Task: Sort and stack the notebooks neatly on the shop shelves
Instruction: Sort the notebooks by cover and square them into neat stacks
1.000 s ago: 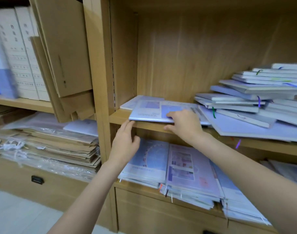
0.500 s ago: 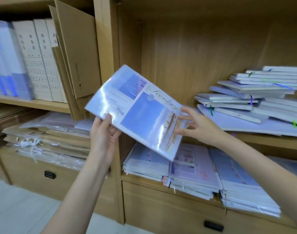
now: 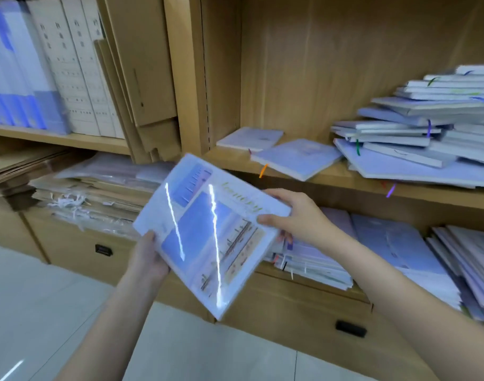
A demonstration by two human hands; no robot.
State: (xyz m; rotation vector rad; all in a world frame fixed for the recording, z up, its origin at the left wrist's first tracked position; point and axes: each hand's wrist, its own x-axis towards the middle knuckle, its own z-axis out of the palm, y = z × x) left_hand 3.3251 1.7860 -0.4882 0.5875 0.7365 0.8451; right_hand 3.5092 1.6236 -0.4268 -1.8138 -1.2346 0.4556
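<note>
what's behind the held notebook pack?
Behind the pack, held by left hand and right hand: the lower shelf's stacks and a drawer front show at its edges. Whatever lies directly behind it is covered.

Both hands lowered the notebook pack (image 3: 208, 235) off the shelf (image 3: 331, 180).

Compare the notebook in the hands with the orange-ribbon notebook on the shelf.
The held notebook is glossy-wrapped, printed with pictures, tilted, and gripped by left hand and right hand. The orange-ribbon notebook is plain, matte and lies flat, skewed, on the shelf. Both look bluish-white.
</note>
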